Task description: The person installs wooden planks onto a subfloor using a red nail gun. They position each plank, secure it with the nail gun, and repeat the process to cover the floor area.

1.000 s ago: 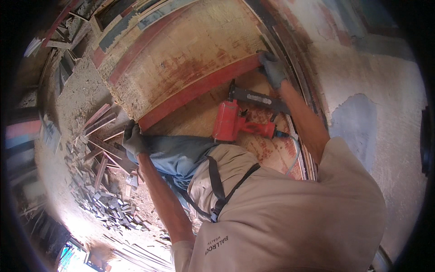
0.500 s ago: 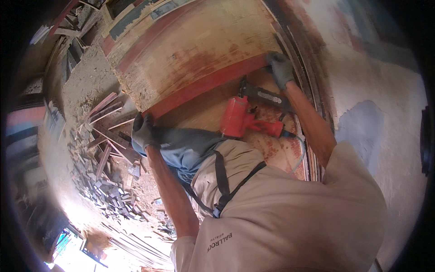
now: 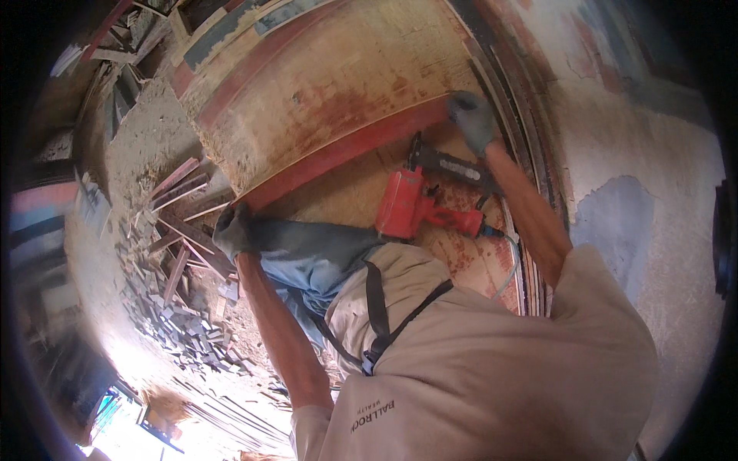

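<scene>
A long red-painted wooden strip [image 3: 350, 155] lies slantwise across the worn wooden board in front of me, a pale edge showing along its far side. My left hand [image 3: 233, 232], in a dark grey glove, is closed on its left end. At the far right end, my gloved right hand [image 3: 473, 123] grips the strip, its fingers curled over the end and partly hidden. Between the strip and my lap rests a red nail gun [image 3: 401, 206] with a black magazine, touched by neither hand.
Long thin strips [image 3: 530, 177] run along the board's right edge beside a stained wall [image 3: 638, 230]. To the left, loose wood pieces [image 3: 181, 223] and many small offcuts [image 3: 184, 326] cover the dusty floor. A thin hose [image 3: 513, 265] trails from the nail gun.
Both hands have shifted slightly left with the red strip, the left one also drawing a little nearer. The strip's pale far edge shows more clearly now. The nail gun stays where it was.
</scene>
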Tool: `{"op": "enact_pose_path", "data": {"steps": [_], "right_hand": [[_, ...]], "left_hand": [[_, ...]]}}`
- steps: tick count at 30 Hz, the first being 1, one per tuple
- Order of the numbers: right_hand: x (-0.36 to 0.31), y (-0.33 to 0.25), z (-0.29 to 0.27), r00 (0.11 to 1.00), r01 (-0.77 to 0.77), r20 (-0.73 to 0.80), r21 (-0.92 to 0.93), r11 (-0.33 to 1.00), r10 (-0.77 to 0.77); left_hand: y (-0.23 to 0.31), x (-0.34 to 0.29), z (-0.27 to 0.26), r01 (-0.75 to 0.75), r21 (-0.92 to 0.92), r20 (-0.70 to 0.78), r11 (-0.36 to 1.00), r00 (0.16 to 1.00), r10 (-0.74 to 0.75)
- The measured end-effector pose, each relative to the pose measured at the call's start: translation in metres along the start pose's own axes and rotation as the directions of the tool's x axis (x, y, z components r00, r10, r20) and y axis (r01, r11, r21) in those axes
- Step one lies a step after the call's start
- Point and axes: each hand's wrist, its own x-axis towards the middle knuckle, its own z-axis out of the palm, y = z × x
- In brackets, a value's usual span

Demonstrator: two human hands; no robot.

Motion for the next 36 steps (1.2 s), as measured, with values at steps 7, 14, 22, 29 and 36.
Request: {"op": "enact_pose_path", "data": {"steps": [7, 14, 22, 29, 36], "right_hand": [[-0.012, -0.012, 0.006, 0.997, -0.04, -0.064, 0.029, 0.999, 0.042], [-0.005, -0.006, 0.0, 0.992, -0.108, -0.051, 0.101, 0.989, 0.113], [-0.006, -0.023, 0.009, 0.981, -0.161, -0.096, 0.057, 0.985, 0.166], [-0.001, -0.019, 0.006, 0.978, -0.181, -0.095, 0.028, 0.983, 0.183], [0.001, -0.022, 0.005, 0.974, -0.21, -0.085, 0.032, 0.977, 0.212]], "left_hand": [[0.001, -0.003, -0.005, -0.101, 0.172, 0.11, 0.98, 0.991, 0.083], [0.007, -0.009, 0.004, -0.195, 0.325, 0.061, 0.926, 0.981, 0.185], [-0.004, 0.004, -0.007, -0.313, 0.643, 0.076, 0.699, 0.934, 0.348], [0.097, -0.108, 0.132, -0.928, 0.254, 0.614, 0.273, 0.373, 0.696], [0.091, -0.102, 0.158, -0.904, 0.211, 0.68, 0.372, 0.409, 0.609]]}}
